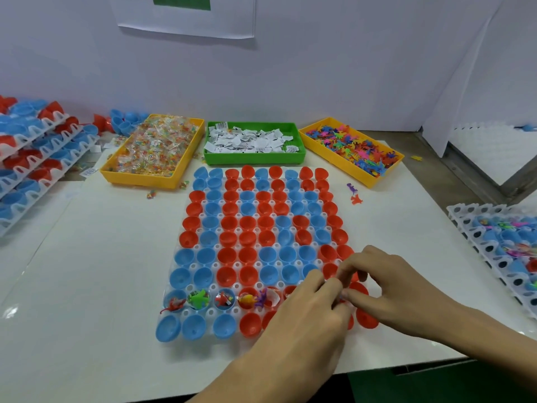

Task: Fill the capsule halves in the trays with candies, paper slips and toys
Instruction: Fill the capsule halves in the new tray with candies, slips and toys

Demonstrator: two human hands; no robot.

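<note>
A white tray (189, 286) of red and blue capsule halves lies in the middle of the table. In its second row from the front, several halves at the left hold toys and slips, such as a green toy (198, 298). My left hand (313, 306) and my right hand (374, 277) meet over the tray's front right part, fingers curled and pinching something small between them; what it is stays hidden. Behind the tray stand a yellow bin of wrapped candies (154, 146), a green bin of paper slips (252, 141) and a yellow bin of small toys (351, 146).
Stacked trays of capsule halves (37, 152) stand at the left. Another tray with filled halves (499, 245) sits at the right edge. Loose toys (354, 194) and candies (151, 194) lie on the table by the bins. A white wall rises behind.
</note>
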